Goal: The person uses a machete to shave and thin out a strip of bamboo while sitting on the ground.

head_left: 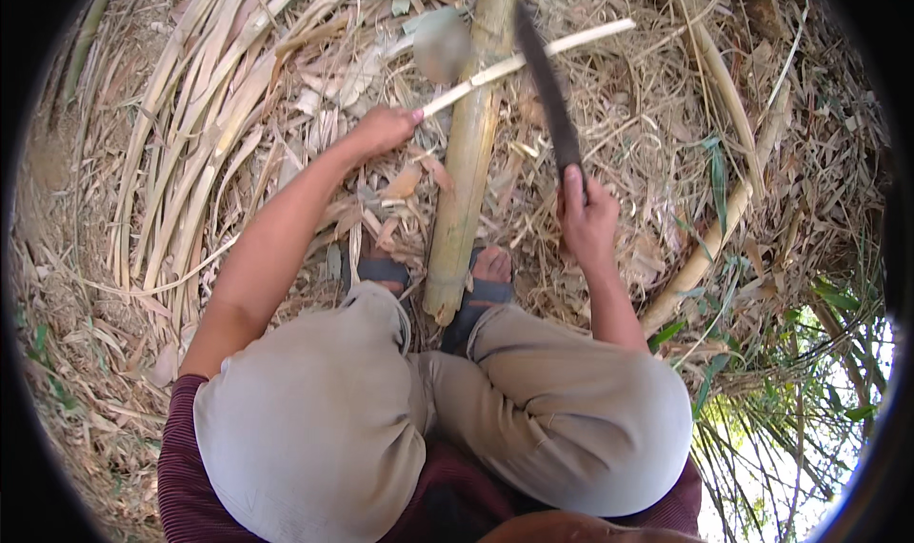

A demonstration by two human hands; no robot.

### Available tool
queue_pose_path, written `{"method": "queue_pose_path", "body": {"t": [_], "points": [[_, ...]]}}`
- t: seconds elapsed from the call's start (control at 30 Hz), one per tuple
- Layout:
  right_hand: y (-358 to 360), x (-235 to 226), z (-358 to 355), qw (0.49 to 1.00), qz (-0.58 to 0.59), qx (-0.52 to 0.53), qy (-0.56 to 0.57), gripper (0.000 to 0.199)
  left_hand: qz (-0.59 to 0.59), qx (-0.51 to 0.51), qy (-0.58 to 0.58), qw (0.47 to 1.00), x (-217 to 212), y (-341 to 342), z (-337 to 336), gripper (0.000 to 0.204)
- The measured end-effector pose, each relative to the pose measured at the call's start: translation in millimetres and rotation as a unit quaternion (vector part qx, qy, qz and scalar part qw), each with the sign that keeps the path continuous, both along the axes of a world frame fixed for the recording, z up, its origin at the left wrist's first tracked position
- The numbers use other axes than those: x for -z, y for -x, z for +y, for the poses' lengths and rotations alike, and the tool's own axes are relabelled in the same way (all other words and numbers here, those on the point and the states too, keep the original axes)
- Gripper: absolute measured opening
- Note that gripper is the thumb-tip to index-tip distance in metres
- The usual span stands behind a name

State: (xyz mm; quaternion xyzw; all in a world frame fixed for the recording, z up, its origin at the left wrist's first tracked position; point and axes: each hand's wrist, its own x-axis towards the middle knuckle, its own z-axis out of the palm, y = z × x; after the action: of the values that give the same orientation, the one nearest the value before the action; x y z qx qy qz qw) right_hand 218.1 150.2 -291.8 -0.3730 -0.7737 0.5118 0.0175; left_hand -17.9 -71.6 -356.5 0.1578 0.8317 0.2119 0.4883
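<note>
My left hand is closed on the near end of a pale split bamboo strip. The strip slants up to the right across a thick bamboo pole, which lies on the ground between my feet and runs away from me. In my right hand is a long dark machete, its handle in my fist and its blade pointing away. The blade crosses the strip right of the pole; whether the two touch, I cannot tell.
Long split bamboo strips lie in a pile at the left. A curved bamboo stalk lies at the right. Shavings and dry leaves cover the ground. My sandalled foot is beside the pole's near end. Green plants grow at the lower right.
</note>
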Motion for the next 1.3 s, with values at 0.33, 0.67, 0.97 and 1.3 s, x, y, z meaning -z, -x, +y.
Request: {"method": "queue_pose_path", "body": {"t": [0.33, 0.67, 0.97, 1.3], "points": [[0, -13, 2, 1.0, -0.001, 0.016, -0.021, 0.036, 0.037, 0.008, -0.043, 0.998, 6, -4, 0, 0.055], [-3, -19, -14, 0.998, 0.007, -0.035, -0.045, 0.033, 0.028, -0.014, -0.028, 0.999, 22, -16, -3, 0.056], [3, 1, 3, 0.977, 0.027, -0.121, -0.176, 0.039, 0.02, -0.001, -0.027, 0.999, 18, -11, 4, 0.058], [13, -1, 13, 0.999, 0.026, -0.021, -0.013, 0.034, 0.006, -0.004, -0.032, 0.999, 13, -14, 4, 0.057]]}}
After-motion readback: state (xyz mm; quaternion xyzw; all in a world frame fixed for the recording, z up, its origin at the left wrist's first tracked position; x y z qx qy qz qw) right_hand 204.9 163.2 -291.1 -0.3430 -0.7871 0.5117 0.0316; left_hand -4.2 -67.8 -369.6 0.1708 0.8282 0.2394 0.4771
